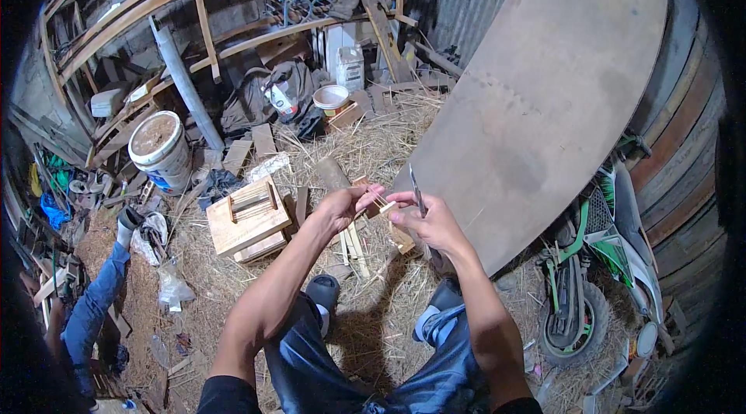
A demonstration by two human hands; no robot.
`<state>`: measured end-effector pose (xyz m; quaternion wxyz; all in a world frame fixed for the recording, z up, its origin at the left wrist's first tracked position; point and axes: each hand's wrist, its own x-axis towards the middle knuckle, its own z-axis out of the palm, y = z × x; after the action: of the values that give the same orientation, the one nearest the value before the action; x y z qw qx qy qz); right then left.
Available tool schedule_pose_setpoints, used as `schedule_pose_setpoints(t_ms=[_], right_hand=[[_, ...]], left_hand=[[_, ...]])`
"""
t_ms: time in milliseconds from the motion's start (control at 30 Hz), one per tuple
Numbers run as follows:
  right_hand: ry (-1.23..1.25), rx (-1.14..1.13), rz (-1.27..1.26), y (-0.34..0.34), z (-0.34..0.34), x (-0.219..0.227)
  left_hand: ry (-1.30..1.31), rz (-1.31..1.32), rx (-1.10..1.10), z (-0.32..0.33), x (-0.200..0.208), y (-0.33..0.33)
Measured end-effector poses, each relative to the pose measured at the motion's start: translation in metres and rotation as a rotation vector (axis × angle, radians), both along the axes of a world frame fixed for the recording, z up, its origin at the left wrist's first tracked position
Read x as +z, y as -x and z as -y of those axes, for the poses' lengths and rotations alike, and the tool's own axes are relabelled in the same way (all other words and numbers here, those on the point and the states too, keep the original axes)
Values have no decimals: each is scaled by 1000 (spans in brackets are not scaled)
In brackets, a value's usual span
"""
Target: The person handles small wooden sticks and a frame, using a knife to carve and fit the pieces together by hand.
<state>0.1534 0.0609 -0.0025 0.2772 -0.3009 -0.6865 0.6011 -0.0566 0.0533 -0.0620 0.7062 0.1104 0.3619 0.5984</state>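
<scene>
In front of me my left hand [351, 207] is closed, pinching a few thin wooden sticks [378, 197] between thumb and fingers. My right hand [434, 221] meets it from the right, with a narrow grey knife blade [415, 185] rising out of its grip. Its thumb and fingertips are close to the stick ends; whether they also touch the sticks is too small to tell. Pale wooden strips [354, 249] lie below my hands. Left of them stands a small wooden box [231, 232], with several thin sticks and two cross-pieces on top.
Straw covers the ground around my feet. A large curved board [536, 103] leans at the right, beside a green and white small motorbike [579, 301]. A white bucket [159, 151] and a small tub [332, 97] stand farther off. Another person's jeans-clad leg [97, 309] stretches in from the left.
</scene>
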Motion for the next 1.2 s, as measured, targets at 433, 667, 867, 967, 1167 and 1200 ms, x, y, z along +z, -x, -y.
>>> schedule_pose_setpoints(t_ms=[433,667,867,967,1167,1200], right_hand=[[-209,-75,106,-3,0,-2],[-261,-73,16,2,-3,-9],[-269,-87,58,4,2,-1],[-339,-128,133,2,-1,-2],[-571,-139,340,-4,1,-5],[-570,-146,342,-5,-1,-12]], left_hand=[[-48,-111,40,4,15,-7],[-105,-44,94,7,21,-8],[-108,-111,68,9,25,-7],[-108,-100,81,15,34,-8],[-171,-441,-2,25,44,-15],[-179,-504,-10,26,44,-15]])
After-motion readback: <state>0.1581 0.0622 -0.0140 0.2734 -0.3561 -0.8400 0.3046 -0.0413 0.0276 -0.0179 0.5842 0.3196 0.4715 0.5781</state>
